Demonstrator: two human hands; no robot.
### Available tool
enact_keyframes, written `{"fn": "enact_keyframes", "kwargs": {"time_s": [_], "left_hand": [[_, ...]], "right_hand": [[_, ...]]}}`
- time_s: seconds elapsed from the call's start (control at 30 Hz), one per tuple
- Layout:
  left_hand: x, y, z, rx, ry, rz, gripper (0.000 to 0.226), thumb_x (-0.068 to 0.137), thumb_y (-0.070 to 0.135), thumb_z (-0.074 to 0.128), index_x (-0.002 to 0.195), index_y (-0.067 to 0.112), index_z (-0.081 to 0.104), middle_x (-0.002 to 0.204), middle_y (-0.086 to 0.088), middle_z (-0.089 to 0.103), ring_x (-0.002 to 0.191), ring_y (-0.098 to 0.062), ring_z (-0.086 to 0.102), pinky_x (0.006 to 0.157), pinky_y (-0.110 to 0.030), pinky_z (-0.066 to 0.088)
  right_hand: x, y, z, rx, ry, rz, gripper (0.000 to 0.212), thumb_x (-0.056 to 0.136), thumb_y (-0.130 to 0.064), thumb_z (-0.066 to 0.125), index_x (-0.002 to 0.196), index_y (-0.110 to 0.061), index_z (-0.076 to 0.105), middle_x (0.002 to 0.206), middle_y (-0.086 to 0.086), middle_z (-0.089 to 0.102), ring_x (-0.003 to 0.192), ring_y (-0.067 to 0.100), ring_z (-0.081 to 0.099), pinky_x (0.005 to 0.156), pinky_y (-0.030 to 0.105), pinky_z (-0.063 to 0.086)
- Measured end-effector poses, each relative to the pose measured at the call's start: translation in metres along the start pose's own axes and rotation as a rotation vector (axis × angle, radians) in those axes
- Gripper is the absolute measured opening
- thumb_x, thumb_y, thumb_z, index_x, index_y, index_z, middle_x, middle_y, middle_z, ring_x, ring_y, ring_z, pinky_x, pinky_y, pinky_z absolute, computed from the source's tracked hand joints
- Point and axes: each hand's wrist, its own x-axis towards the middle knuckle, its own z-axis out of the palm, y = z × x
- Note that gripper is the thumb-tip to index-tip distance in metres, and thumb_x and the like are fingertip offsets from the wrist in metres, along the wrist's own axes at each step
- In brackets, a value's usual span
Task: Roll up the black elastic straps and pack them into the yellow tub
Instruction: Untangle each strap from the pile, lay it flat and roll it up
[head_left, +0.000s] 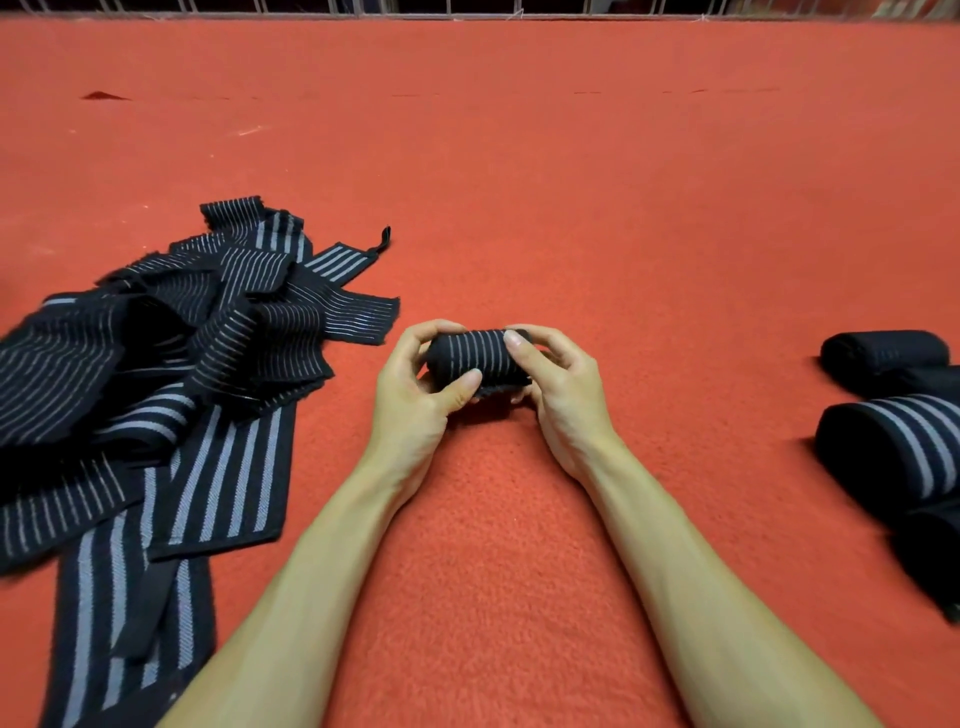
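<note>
A rolled black elastic strap with thin grey stripes (475, 356) is held just above the red carpet at the centre. My left hand (415, 384) grips its left end, thumb across the front. My right hand (558, 379) grips its right end, thumb on top. A heap of loose black striped straps (156, 364) lies spread out at the left. At the right edge sit several finished rolls (893, 447). No yellow tub is in view.
Red carpet (571, 208) covers the whole floor. A white wire fence (467, 8) runs along the far edge. A small dark mark (101, 95) shows on the carpet at the far left.
</note>
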Motion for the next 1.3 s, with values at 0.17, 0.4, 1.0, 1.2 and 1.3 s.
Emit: {"fn": "enact_keyframes", "kwargs": {"time_s": [0.17,0.4,1.0,1.2,1.3], "left_hand": [[0.003,-0.001,0.001,-0.048,0.094,-0.086,0.043,0.079,0.009,0.075,0.119,0.018,0.061,0.114,-0.004,0.063,0.104,-0.013,0.060,0.101,-0.036,0.047],[-0.010,0.020,0.010,0.183,0.162,-0.203,0.050,0.083,-0.001,0.070,0.130,0.010,0.058,0.116,-0.003,0.066,0.097,-0.007,0.064,0.101,-0.041,0.049],[0.007,-0.012,0.211,0.198,-0.162,-0.376,0.026,0.078,0.003,0.077,0.102,0.013,0.070,0.094,-0.004,0.071,0.077,-0.012,0.069,0.076,-0.024,0.059],[0.006,-0.041,0.248,0.255,-0.222,-0.416,0.028,0.077,0.011,0.080,0.103,0.015,0.069,0.096,-0.002,0.069,0.078,-0.014,0.069,0.083,-0.035,0.059],[0.008,-0.044,0.250,0.363,-0.294,-0.377,0.027,0.079,0.021,0.080,0.104,0.017,0.072,0.078,0.004,0.068,0.060,-0.010,0.061,0.063,-0.028,0.054]], "right_hand": [[0.002,-0.002,-0.005,0.048,-0.013,-0.067,0.024,0.073,-0.020,0.076,0.097,-0.025,0.072,0.100,0.000,0.069,0.099,0.020,0.062,0.089,0.041,0.050],[-0.003,-0.015,-0.009,0.001,-0.028,0.086,0.031,0.083,0.011,0.064,0.103,-0.014,0.064,0.094,0.006,0.063,0.091,0.021,0.059,0.077,0.027,0.052],[0.018,-0.174,-0.217,-1.042,0.228,0.174,0.013,0.087,-0.010,0.062,0.096,-0.017,0.069,0.104,0.005,0.070,0.100,0.021,0.062,0.090,0.029,0.048],[0.021,-0.164,-0.247,-1.008,0.335,0.184,0.025,0.087,-0.007,0.052,0.080,-0.029,0.063,0.101,0.001,0.068,0.098,0.021,0.066,0.080,0.026,0.046],[0.022,-0.158,-0.245,-1.036,0.324,0.188,0.027,0.088,-0.009,0.051,0.076,-0.031,0.060,0.098,-0.001,0.068,0.099,0.022,0.065,0.081,0.025,0.045]]}}
